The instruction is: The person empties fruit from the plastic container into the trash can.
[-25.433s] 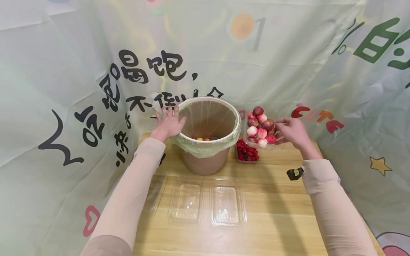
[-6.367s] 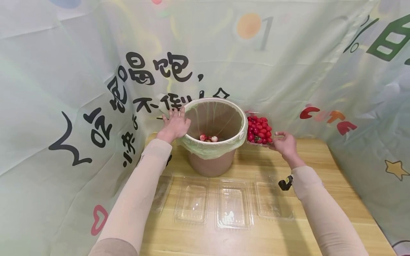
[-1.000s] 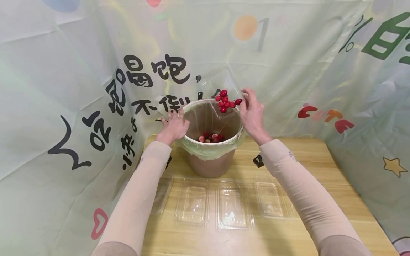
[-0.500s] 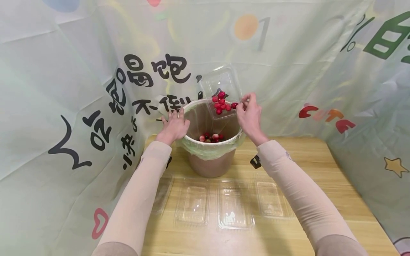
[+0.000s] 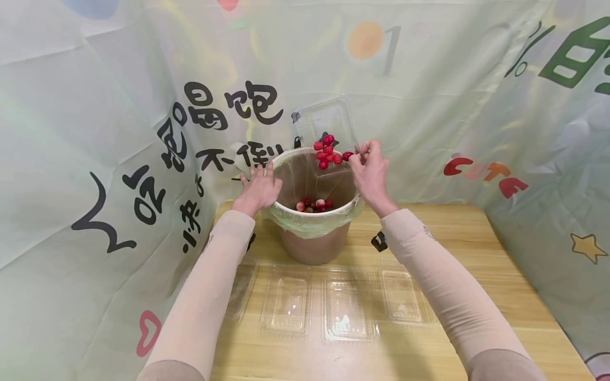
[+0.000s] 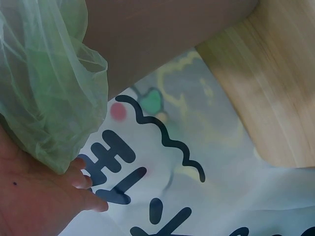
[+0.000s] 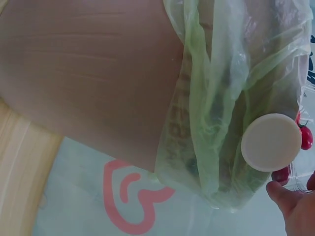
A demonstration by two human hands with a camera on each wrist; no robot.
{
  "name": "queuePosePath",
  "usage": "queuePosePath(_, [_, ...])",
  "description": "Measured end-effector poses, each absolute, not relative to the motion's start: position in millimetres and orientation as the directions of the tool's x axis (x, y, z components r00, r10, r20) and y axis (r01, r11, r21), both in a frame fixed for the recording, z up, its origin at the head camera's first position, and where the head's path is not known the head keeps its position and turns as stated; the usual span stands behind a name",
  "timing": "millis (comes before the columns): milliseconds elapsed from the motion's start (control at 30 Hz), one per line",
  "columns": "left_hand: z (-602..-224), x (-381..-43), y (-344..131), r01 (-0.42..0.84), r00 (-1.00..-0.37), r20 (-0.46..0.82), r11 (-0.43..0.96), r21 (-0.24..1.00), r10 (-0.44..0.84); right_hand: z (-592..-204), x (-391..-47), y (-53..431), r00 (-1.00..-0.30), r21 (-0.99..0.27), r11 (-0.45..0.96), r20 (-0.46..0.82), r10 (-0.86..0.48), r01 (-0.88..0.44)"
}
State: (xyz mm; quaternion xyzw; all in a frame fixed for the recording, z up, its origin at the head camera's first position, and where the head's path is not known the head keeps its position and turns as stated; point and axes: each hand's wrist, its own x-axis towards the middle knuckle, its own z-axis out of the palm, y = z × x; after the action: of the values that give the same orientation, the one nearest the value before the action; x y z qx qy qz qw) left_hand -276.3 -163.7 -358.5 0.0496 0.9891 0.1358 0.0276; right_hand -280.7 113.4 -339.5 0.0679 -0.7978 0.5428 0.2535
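Observation:
A brown bin (image 5: 314, 246) with a pale green plastic liner (image 5: 310, 225) stands at the back of the wooden table. My left hand (image 5: 259, 190) rests on the bin's white rim at the left, fingers spread; its palm lies against the liner in the left wrist view. My right hand (image 5: 371, 169) pinches the edge of a clear plastic container (image 5: 329, 116), tilted over the bin's mouth. Several small red fruits (image 5: 328, 151) cling in its lower part, one beside my fingertips. Red and pale fruits (image 5: 314, 205) show deep inside the bin. In the right wrist view my thumb (image 7: 283, 194) is near the rim's round white knob (image 7: 271, 142).
Clear plastic containers lie in a row in front of the bin: one (image 5: 240, 291) partly behind my left sleeve, others (image 5: 286, 301) (image 5: 350, 304) in the middle, another (image 5: 402, 296) at the right. A printed cloth (image 5: 419, 116) hangs close behind and along both sides.
Since 6.4 s ago the red fruit container has moved from the bin's right to over its mouth and lost most fruits. Lately it shifts slightly left. My left hand stays put.

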Motion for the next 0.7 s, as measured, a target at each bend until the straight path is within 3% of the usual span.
queuePosePath(700, [-360.7,-277.4,-164.7,0.091,-0.994,-0.034,0.955,0.282,0.105,-340.2,-279.7,115.1,-0.800,-0.744,0.459,0.590,0.110,-0.486])
